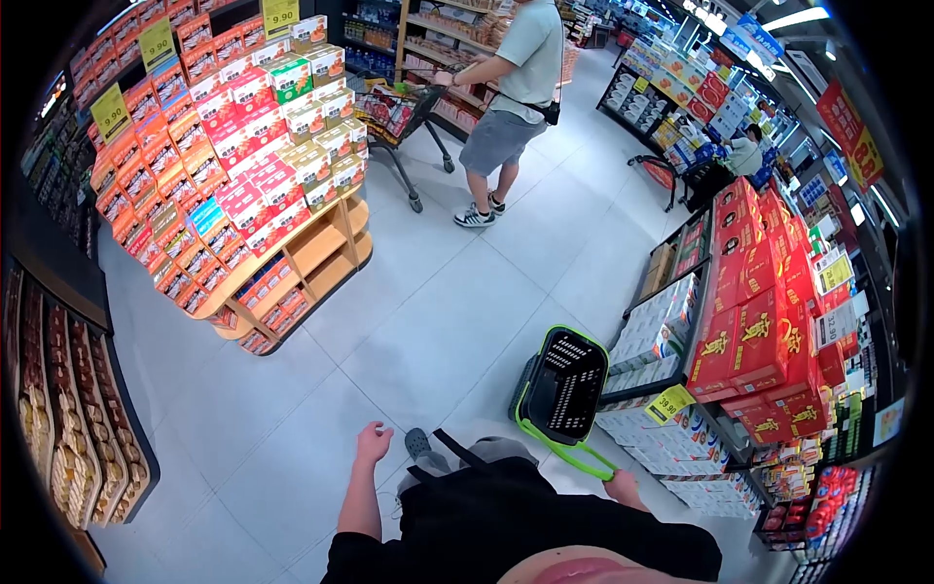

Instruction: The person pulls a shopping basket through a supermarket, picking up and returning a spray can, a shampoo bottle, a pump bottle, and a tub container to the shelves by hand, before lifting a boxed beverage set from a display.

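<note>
My right hand is closed around the bright green handle of a black shopping basket. The basket stands on the floor in front of me on the right, tilted, and nothing shows inside it. My left hand hangs free at my side above the floor, its fingers loosely curled and apart, holding nothing. Black straps hang down my front near a grey shoe.
A wooden display stacked with boxes and packets stands front left. Red gift boxes and white cartons line the right. Ahead, a person stands at a shopping cart. Packaged food shelves curve along the left.
</note>
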Demonstrator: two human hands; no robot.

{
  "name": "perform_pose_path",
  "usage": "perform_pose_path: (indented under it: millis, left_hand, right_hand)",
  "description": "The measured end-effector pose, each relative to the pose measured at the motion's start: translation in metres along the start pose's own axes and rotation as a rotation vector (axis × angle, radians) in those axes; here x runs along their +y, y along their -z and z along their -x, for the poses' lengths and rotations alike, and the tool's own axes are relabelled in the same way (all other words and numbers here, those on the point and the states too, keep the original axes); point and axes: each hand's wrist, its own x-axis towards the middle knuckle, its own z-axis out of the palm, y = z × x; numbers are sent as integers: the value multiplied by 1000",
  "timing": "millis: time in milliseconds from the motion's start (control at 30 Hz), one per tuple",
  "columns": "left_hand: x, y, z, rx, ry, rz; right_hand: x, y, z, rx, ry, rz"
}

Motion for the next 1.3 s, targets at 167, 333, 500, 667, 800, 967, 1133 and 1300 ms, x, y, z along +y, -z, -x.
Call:
perform_pose_path:
  millis: [167, 333, 500, 667, 800, 967, 1133, 1300]
  left_hand:
    - [32, 0, -55, -71, -47, -20]
    - [82, -19, -96, -141, -107, -10]
    - [129, -42, -141, -247, -193, -77]
    - [152, -60, -229, -364, -170, -185]
    - [225, -55, -294, -428, -156, -178]
    - [307, -63, -373, -450, -219, -306]
    - [393, -114, -437, -551, -351, -518]
    - [493, -200, -495, -681, -403, -530]
  right_hand:
    - [-11, -20, -24, 134, 32, -23]
    - [-35, -8, -38, -20, -153, -114]
    - [-48, -6, -48, 118, -181, -53]
    - [-69, 28, -46, 167, -198, -136]
    - [-74, 23, -49, 149, -232, -171]
    - [-112, 19, -42, 7, -330, -243]
    - [-154, 18, -57, -46, -436, -268]
    - [-192, 47, -102, -48, -515, -291]
